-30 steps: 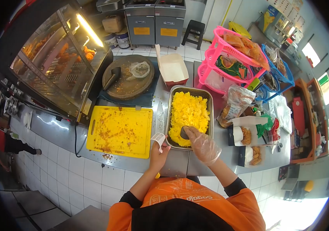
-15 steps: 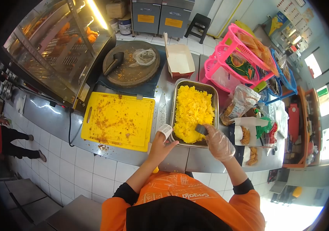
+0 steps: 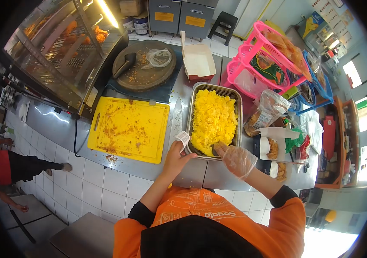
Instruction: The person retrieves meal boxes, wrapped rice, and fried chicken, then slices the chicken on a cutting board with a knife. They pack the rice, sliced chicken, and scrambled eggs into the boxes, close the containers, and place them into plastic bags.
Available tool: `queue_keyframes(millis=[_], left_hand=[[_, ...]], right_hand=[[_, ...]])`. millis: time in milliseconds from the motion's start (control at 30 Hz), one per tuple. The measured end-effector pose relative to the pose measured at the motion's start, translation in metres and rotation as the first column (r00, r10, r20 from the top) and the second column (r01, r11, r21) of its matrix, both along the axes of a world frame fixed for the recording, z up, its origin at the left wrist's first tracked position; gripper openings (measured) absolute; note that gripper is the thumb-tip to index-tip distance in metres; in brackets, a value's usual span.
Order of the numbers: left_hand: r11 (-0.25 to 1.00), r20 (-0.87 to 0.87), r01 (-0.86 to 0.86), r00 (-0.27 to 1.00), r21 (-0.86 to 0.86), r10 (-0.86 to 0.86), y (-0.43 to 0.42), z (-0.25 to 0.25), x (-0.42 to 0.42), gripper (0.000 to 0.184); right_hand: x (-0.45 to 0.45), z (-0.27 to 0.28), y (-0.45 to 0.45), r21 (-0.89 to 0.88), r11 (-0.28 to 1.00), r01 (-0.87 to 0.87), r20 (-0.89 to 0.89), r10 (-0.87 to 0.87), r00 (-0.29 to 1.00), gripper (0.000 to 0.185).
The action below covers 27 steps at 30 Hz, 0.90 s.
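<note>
My left hand [image 3: 176,160] is closed around a white paper cup [image 3: 183,138] with print on it, at the front left corner of a metal tray [image 3: 239,124]. Lumpy yellow food [image 3: 214,116], resembling scrambled egg, fills the tray. My right hand [image 3: 236,160] wears a clear plastic glove and grips a small dark grey scoop-like piece [image 3: 214,150], pushed into the food at the near end. Fingers and food hide part of it, so its full shape does not show.
Left of the tray lies a crumb-strewn yellow cutting board [image 3: 132,129]. Behind are a round chopping block [image 3: 144,73] with a cleaver [image 3: 125,64], and an open box [image 3: 198,64]. Pink baskets [image 3: 252,56] and boxed fried chicken [image 3: 272,149] stand right. A person [image 3: 11,165] walks at far left.
My right hand has moved slightly left and down, pushing the grey scoop into the food. My left hand keeps the cup near the tray corner. The person at left has come closer.
</note>
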<state>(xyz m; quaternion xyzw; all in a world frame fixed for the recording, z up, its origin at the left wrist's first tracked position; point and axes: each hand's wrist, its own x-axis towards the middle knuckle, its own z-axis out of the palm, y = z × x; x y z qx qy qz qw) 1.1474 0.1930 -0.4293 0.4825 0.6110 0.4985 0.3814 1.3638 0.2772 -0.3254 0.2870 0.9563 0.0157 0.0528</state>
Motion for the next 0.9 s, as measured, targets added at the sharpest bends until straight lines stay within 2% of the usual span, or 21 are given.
queue_keyframes(millis=[133,233,300,400,500,567,600,700,800,833,867,900], left_hand=[[0.999,-0.066,-0.04,0.997,0.005,0.04,-0.006,0.007,0.007,0.067],[0.998,-0.096,-0.07,0.993,-0.004,0.07,-0.007,0.004,0.01,0.066],[0.994,-0.1,-0.106,0.99,-0.01,0.105,-0.009,0.002,0.016,0.067],[0.989,-0.115,-0.146,0.983,-0.02,0.143,-0.009,0.004,0.02,0.068],[0.981,-0.143,-0.179,0.976,-0.074,0.167,-0.01,0.0,0.024,0.069],[0.971,-0.201,-0.218,0.96,-0.096,0.196,-0.012,0.006,0.029,0.069],[0.957,-0.207,-0.275,0.945,-0.088,0.252,-0.013,0.009,0.034,0.068],[0.905,-0.237,-0.424,0.883,-0.037,0.404,-0.019,0.009,0.05,0.063],[0.84,-0.278,-0.538,0.797,0.077,0.536,-0.025,-0.003,0.067,0.058],[0.81,-0.278,-0.574,0.764,0.121,0.582,-0.031,-0.001,0.077,0.056],[0.779,-0.276,-0.604,0.73,0.166,0.625,-0.036,0.004,0.088,0.054],[0.764,-0.283,-0.632,0.715,0.129,0.639,-0.044,0.01,0.101,0.048]], right_hand=[[0.014,-0.009,0.011,-0.125,0.992,0.016,-0.146,-0.035,0.989,0.017],[0.006,0.001,0.014,-0.228,0.97,0.08,-0.103,-0.106,0.989,0.025],[0.001,0.018,0.007,-0.166,0.985,0.046,-0.063,-0.057,0.996,0.031],[0.009,0.002,0.019,-0.297,0.955,0.02,-0.056,-0.038,0.998,0.039],[0.019,-0.009,0.023,-0.274,0.956,-0.104,-0.159,0.061,0.985,0.043],[0.026,-0.009,0.027,-0.298,0.945,-0.133,-0.154,0.09,0.984,0.048],[0.028,-0.008,0.031,-0.305,0.941,-0.148,-0.151,0.106,0.983,0.051],[0.035,-0.003,0.038,-0.344,0.931,-0.124,-0.184,0.063,0.981,0.039],[0.037,0.024,0.043,-0.384,0.923,-0.034,-0.07,0.007,0.998,0.038],[0.039,0.011,0.055,-0.403,0.914,-0.044,-0.039,0.031,0.999,0.037],[0.04,0.016,0.058,-0.37,0.928,-0.04,-0.086,0.009,0.996,0.037],[0.041,0.024,0.061,-0.336,0.941,-0.034,-0.132,-0.012,0.991,0.037]])
